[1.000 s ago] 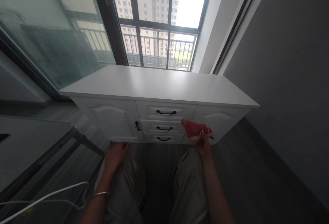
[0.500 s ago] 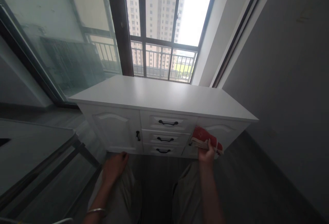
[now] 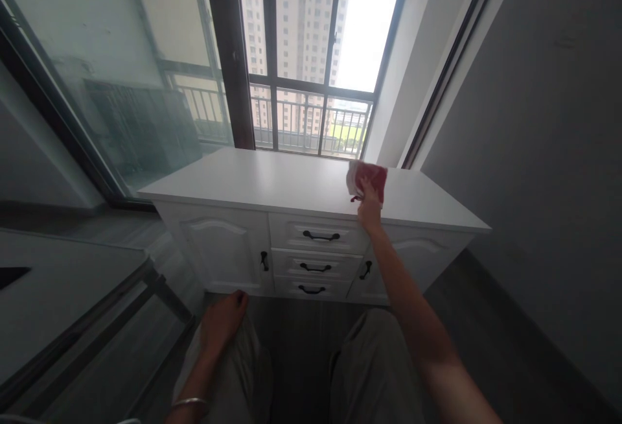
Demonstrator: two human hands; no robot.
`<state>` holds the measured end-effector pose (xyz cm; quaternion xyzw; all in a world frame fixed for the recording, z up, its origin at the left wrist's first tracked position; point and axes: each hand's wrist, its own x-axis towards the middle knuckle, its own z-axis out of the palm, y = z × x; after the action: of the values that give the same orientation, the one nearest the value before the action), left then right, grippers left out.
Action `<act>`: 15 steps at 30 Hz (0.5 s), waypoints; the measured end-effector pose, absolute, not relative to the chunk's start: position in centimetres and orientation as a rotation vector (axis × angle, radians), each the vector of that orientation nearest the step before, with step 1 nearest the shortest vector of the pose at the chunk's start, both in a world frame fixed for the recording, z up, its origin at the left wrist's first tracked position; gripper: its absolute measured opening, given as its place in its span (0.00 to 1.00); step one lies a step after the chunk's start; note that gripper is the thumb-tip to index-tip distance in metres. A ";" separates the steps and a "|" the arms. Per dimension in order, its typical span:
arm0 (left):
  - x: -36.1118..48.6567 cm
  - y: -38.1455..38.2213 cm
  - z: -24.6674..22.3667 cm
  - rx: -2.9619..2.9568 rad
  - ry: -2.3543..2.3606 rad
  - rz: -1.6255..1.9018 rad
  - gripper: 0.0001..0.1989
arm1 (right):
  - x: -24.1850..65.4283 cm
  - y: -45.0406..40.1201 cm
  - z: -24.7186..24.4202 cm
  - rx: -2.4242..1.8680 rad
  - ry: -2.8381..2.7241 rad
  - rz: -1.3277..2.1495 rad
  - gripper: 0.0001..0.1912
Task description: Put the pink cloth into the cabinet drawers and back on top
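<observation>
My right hand point(image 3: 370, 209) grips a folded red-and-white cloth point(image 3: 376, 181), holding it at the white cabinet top point(image 3: 291, 181), right of its middle. Motion blurs the cloth a little, so I cannot tell whether it lies flat on the surface. On my left knee rests my left hand point(image 3: 221, 323), its fingers curled in and nothing seen in them. The white cabinet stands right before my knees, with three drawers point(image 3: 318, 237) in the middle and a panelled door point(image 3: 218, 249) at each side. Dark handles are fixed to the fronts.
A low table point(image 3: 72, 294) with a metal frame stands close on my left. Behind the cabinet are glass sliding doors point(image 3: 160, 54) and a window onto a balcony railing. A grey wall point(image 3: 549, 119) runs along the right side, above a dark floor.
My right hand has lifted the cloth from in front of the right door up to the cabinet top, and moved slightly left. My left hand stays on the knee.
</observation>
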<state>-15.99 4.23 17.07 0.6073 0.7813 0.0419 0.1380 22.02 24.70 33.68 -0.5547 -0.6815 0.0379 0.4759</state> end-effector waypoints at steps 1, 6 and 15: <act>-16.0 4.2 17.1 1.759 2.261 0.116 0.26 | 21.8 25.2 33.4 -1.464 -1.836 0.127 0.34; -15.8 4.3 17.1 1.762 2.259 0.075 0.27 | 21.2 25.7 32.9 -1.794 -2.228 0.179 0.31; -15.6 4.6 16.8 1.734 2.281 0.089 0.26 | 19.9 25.2 32.5 -1.960 -2.241 0.059 0.40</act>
<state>-15.64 4.62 16.75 0.5991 0.7883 0.0309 0.1370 19.85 25.24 32.48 -0.6560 -0.7500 0.0198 0.0819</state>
